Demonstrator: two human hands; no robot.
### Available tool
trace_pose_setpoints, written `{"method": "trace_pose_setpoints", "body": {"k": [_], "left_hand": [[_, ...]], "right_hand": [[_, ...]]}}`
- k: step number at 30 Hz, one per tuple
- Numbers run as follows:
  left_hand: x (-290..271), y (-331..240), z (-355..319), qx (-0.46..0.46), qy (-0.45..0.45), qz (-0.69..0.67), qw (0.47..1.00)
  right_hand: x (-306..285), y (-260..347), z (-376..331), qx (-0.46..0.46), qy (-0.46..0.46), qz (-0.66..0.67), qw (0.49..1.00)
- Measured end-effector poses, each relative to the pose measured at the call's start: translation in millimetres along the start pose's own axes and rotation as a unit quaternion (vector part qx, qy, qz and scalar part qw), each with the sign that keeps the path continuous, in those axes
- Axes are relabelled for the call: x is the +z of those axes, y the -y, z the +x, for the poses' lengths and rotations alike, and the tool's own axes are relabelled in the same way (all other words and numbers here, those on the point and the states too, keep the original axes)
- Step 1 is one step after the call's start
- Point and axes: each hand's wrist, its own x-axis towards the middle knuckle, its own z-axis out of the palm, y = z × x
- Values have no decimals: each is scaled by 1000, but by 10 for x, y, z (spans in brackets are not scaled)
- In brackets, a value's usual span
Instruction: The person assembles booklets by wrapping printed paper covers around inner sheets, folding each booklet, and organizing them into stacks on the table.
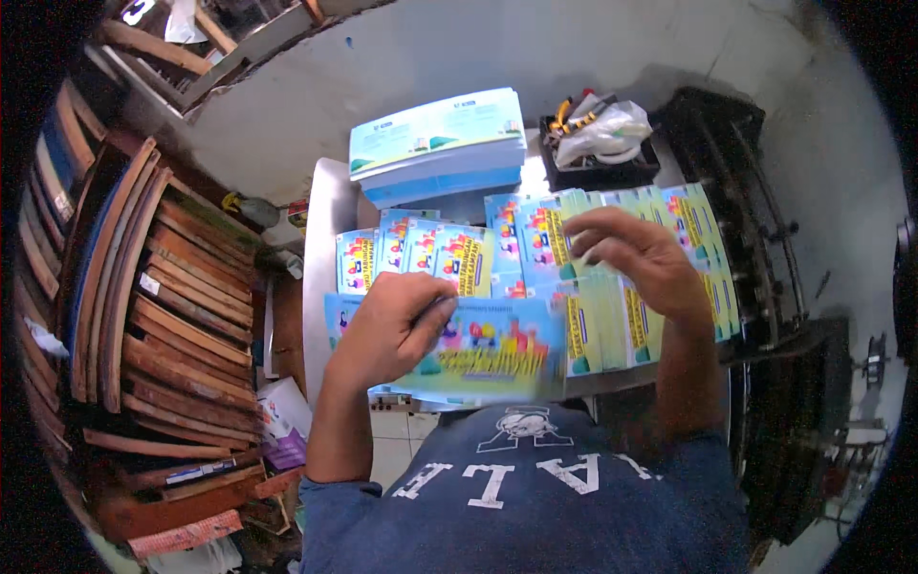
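My left hand [397, 320] pinches the upper edge of a blue-green printed booklet cover [502, 368], holding it tilted close to my body. The cover's print is slightly smeared by motion. To the right, my right hand [641, 258] hovers over rows of overlapping printed booklets [598, 325], its fingers bent and apart with nothing visible in them. Beyond my left hand lie several more booklets with the same colourful covers [449, 251]. A tall stack of larger light-blue printed sheets [440, 139] stands at the back of the table.
Behind the booklets on the right is a black box [601, 174] with tools and a plastic bag. Dark metal equipment [736, 182] stands right of the table [320, 220]. At the left, a rack holds many wooden-edged boards [191, 287]. A wall rises behind.
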Motion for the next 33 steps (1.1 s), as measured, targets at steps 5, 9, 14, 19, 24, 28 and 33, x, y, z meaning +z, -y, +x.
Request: {"method": "trace_pose_setpoints", "body": {"k": [5,9,14,19,24,28,33], "left_hand": [[53,-135,-140,54,34,26,998],[79,-164,-233,93,23,11,995],[75,-208,-283,114,43,-3,993],[98,-230,-328,122,34,-12,992],[87,-273,-314,134,42,-43,989],[96,-287,-295,145,43,-50,987],[118,-289,-272,140,47,-44,988]], "right_hand": [[367,155,-11,24,221,7,975],[467,218,-149,56,269,4,962],[486,157,-180,29,318,-3,948],[522,197,-225,9,320,-4,947],[547,145,-270,-96,314,-9,944],[573,142,-315,-103,294,-27,950],[472,173,-362,-94,253,-2,963]]}}
